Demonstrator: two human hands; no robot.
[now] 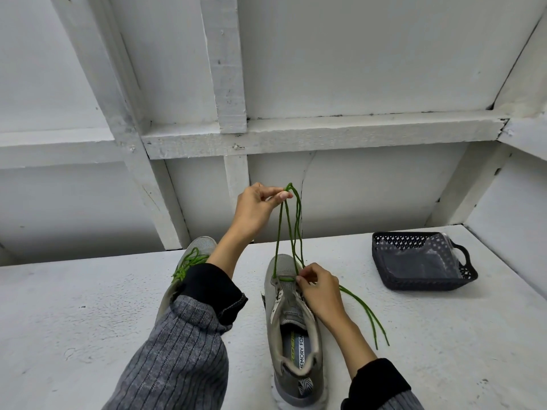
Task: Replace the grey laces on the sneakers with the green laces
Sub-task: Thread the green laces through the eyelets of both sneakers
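Lace feel: The green lace (291,223) looked soft, light and floppy, so you did best to pinch it near its tips.
Lace look: thin, bright green cord.
Left hand (257,208): you pinched the lace up high.
Right hand (318,287): you pinched it at the eyelets.
Where: the grey sneaker (291,327) sat mid-table (88,321); the other sneaker (192,255) was already laced green near the back edge.

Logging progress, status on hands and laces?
Left hand pinches green lace held high. Right hand pinches lace at right shoe eyelets. Left shoe already laced green. Nothing in the way.
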